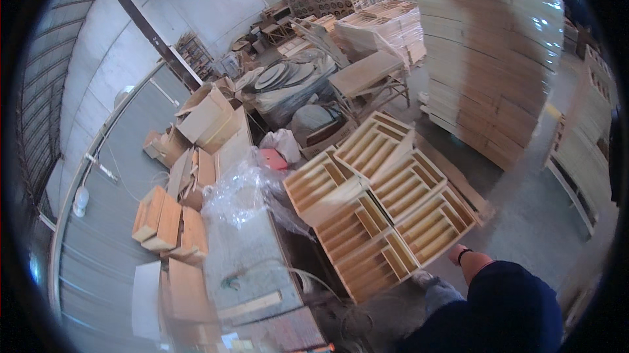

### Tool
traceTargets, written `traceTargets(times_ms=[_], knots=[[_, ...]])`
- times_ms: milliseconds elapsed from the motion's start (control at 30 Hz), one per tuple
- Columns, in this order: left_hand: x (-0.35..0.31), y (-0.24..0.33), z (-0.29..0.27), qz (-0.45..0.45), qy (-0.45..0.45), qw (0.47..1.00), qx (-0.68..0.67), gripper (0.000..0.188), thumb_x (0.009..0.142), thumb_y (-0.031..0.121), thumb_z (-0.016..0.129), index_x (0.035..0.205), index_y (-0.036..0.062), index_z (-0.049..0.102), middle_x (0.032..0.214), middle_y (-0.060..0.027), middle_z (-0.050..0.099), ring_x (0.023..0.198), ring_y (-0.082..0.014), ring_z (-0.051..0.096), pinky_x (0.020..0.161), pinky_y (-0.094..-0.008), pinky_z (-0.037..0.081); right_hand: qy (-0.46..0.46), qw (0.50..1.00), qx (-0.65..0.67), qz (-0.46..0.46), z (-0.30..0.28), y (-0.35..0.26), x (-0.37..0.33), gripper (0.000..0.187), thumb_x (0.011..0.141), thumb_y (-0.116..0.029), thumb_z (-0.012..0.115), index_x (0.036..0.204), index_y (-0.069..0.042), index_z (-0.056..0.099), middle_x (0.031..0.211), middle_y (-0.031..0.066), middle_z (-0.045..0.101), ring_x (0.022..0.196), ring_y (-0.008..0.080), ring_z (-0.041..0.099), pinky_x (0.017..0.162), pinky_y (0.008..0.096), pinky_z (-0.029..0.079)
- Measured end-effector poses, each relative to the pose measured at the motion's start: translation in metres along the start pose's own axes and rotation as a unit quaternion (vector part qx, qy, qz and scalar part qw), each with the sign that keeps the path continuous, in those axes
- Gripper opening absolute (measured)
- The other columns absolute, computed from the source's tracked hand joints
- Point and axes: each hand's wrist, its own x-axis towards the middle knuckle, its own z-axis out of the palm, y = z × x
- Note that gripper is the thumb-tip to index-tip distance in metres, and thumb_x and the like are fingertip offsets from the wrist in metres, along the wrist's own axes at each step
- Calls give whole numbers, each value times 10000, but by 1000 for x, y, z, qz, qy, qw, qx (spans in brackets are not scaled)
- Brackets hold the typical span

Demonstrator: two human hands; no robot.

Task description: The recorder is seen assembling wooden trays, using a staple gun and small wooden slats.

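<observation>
Open brown cardboard boxes [208,117] stand at the left centre, tilted, flaps up, by the grey wall. Just below them lies a crumpled clear plastic wrapping sheet [242,192] — draped over the end of a grey bench. A tall stack wrapped in clear film [491,58] stands at upper right. No labels, signs or screens can be made out.

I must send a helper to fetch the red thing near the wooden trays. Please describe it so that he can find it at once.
Start at the tall wrapped stack of pale boards, then look down and left to the wooden trays spread on the floor. At their left edge, beside a white bag and above crumpled clear plastic, lies the red thing. It is the only bright red item among brown and pale wood.
</observation>
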Motion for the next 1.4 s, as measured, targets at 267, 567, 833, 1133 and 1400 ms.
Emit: traceTargets(times_ms=[267,567,833,1133,1400], knots=[[-8,115,-17,-113,70,991,-18,403,1039,341,669,1252,0,693,1083,-101,723,972,-195,664,860,-356,540,363,917,80,-143,-215,-98,290,324,999,-304,639,1190,-48,686,842,199,703,733,368,686,645,492,540],[-5,163,14,-196,118,973,-17,434,1036,337,677,1303,-5,670,1174,-134,713,1065,-234,654,937,-378,531,204,639,741,-24,-387,-186,387,350,1027,-378,690,985,-34,646,686,16,520,591,223,572,516,421,474],[-43,152,39,-214,107,971,-11,466,1033,333,684,1348,-9,650,1255,-164,704,1147,-268,645,1005,-398,522,632,574,517,-64,-386,-126,440,269,880,-166,604,653,-27,564,593,56,490,557,186,498,523,415,376],[-43,136,52,-102,142,969,-175,335,1016,225,717,1265,1,704,1098,-78,716,927,-179,663,827,-333,536,572,750,331,7,-195,-26,343,552,1061,-230,540,1508,71,419,1552,340,442,1422,452,453,1240,485,319],[-54,189,104,-86,291,846,-438,567,1083,441,626,1374,-46,624,996,-169,762,832,-230,724,694,-381,580,162,694,670,-207,-15,-139,-23,502,922,20,490,1422,-17,451,1332,124,579,1249,292,563,1048,445,490]])
